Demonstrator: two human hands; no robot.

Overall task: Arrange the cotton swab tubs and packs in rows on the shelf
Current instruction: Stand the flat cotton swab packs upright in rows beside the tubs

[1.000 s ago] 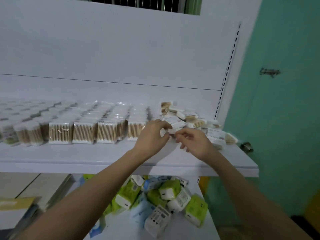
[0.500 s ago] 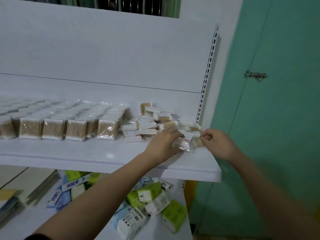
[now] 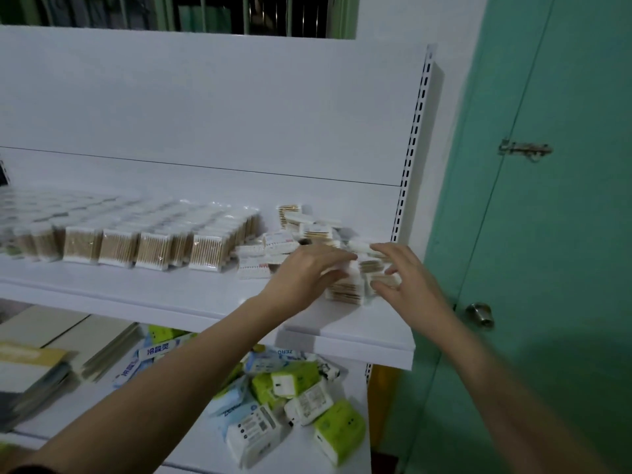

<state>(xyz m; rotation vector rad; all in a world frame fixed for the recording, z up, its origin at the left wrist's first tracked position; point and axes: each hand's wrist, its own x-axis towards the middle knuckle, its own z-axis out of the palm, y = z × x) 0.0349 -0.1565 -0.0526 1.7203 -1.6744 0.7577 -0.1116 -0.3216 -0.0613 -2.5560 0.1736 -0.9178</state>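
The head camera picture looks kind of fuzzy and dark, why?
In the head view the light is dim and bluish; the left hand, right hand and the loose packs between them are smeared by motion blur; the neat rows soften toward the far left; the wide lens bends the shelf edge.

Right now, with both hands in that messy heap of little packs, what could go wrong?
1. The loose heap of small cotton swab packs sits close to the white shelf's front edge; a nudge from the left hand or right hand might tip some onto the green and white tissue packs below.
2. The left hand could bump the neat upright rows of clear swab packs and knock them askew.
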